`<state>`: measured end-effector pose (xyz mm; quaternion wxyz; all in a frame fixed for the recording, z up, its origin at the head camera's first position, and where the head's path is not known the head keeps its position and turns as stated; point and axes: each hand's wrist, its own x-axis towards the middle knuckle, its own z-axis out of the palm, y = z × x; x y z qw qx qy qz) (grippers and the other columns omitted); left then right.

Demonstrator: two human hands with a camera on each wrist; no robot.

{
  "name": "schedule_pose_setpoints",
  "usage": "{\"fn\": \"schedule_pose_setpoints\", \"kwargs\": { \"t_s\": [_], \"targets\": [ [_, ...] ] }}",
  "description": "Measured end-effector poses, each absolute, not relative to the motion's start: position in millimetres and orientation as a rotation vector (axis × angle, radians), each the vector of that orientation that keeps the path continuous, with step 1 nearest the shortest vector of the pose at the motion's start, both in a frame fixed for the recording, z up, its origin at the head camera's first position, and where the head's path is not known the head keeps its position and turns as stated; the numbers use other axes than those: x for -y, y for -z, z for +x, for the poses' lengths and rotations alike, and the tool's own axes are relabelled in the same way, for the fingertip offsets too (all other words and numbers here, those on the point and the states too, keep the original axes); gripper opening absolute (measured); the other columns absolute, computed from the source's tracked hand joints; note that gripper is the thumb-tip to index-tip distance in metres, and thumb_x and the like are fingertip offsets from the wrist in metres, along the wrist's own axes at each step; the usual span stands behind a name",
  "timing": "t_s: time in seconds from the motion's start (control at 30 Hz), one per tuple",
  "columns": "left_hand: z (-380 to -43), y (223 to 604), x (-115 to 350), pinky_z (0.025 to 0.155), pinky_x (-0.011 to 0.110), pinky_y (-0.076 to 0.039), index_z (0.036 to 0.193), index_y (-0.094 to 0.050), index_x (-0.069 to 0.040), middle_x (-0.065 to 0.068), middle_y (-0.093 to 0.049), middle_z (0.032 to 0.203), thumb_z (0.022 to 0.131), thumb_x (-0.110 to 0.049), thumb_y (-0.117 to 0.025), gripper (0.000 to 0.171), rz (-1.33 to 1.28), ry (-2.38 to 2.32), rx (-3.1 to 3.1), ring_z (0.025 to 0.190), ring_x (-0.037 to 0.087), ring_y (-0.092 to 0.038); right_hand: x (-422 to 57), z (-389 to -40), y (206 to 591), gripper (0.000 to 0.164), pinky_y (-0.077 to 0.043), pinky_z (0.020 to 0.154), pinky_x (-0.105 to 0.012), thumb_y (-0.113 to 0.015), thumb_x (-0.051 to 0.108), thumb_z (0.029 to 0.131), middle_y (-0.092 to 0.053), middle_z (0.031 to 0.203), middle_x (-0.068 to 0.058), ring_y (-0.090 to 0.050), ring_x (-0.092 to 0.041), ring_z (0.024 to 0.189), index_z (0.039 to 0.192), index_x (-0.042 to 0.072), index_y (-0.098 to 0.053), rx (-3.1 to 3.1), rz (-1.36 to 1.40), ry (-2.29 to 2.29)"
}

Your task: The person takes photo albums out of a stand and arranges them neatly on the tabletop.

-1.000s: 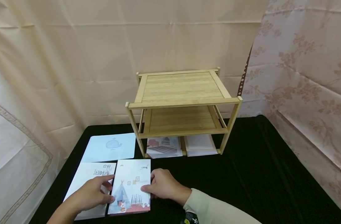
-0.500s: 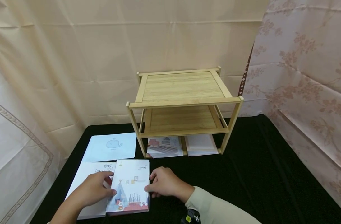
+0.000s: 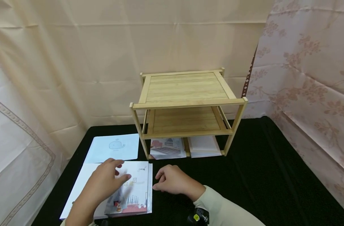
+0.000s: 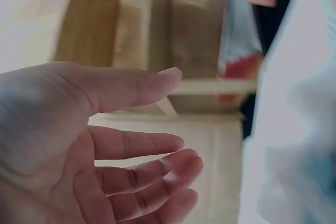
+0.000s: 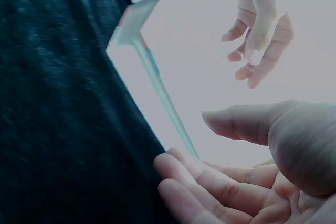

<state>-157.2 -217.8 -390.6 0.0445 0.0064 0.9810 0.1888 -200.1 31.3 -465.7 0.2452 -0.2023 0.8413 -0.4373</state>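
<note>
A notebook with a tent picture [image 3: 139, 191] lies flat in the head view, its right part overlapping a slightly offset white layer whose edge shows. Above its left half hovers my left hand [image 3: 105, 180], thumb and fingers spread apart and holding nothing. To the left, a white notebook [image 3: 78, 188] is partly covered by that hand and forearm. My right hand [image 3: 173, 180] is just off the tent notebook's right edge, fingers loosely bent and empty. In the right wrist view, the fingertips [image 5: 176, 169] are right by the pale book edge [image 5: 163, 93], thumb raised apart from them.
A pale blue whale notebook [image 3: 115, 149] lies farther back on the black cloth [image 3: 259, 175]. Behind stands a wooden shelf rack [image 3: 186, 103] with a laptop-picture notebook [image 3: 167, 149] and pale books [image 3: 204, 146] on its bottom level. Curtains [image 3: 174, 40] enclose the back and sides.
My left hand has left the tent notebook's left edge and moved up and right over it. My right thumb has come off its cover. The notebook has shifted slightly left, exposing a white layer's edge.
</note>
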Motion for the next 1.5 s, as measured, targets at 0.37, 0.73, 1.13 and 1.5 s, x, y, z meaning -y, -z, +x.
{"fn": "schedule_pose_setpoints", "kwargs": {
  "t_s": [0.37,0.73,1.13,1.5],
  "targets": [
    [-161,350,178,0.085,0.049,-0.060,0.137,-0.065,-0.010,0.013,-0.064,0.137,0.096,-0.045,-0.073,0.055,0.214,-0.851,-3.088,0.114,0.029,-0.068,-62,-214,436,0.032,-0.056,0.071,-0.029,-0.080,0.028,0.090,-0.074,0.088,0.006,-0.068,-0.009,0.078,0.111,0.004,-0.074,-2.437,-0.664,1.269],
    [-175,336,146,0.068,0.036,-0.052,0.133,-0.068,-0.011,0.008,-0.068,0.111,0.099,-0.042,-0.069,0.046,0.262,-0.919,-3.122,0.089,0.021,-0.064,-78,-226,425,0.035,-0.059,0.088,-0.043,-0.077,0.030,0.092,-0.073,0.115,-0.012,-0.071,-0.025,0.102,0.118,0.007,-0.073,-2.585,-0.629,1.271],
    [-196,370,132,0.077,0.047,-0.059,0.140,-0.064,-0.015,0.012,-0.073,0.124,0.099,-0.040,-0.068,0.048,0.307,-0.959,-3.026,0.104,0.030,-0.072,-86,-226,428,0.055,-0.051,0.105,-0.055,-0.078,0.030,0.091,-0.065,0.136,-0.020,-0.063,-0.038,0.124,0.136,0.001,-0.063,-2.752,-0.516,1.161],
    [-213,392,120,0.095,0.055,-0.055,0.147,-0.055,-0.004,0.021,-0.066,0.136,0.100,-0.042,-0.066,0.061,0.293,-0.839,-2.936,0.117,0.036,-0.067,-86,-230,435,0.066,-0.049,0.108,-0.056,-0.077,0.031,0.092,-0.059,0.142,-0.025,-0.061,-0.040,0.128,0.144,-0.004,-0.053,-2.717,-0.523,1.114]
  ]
}}
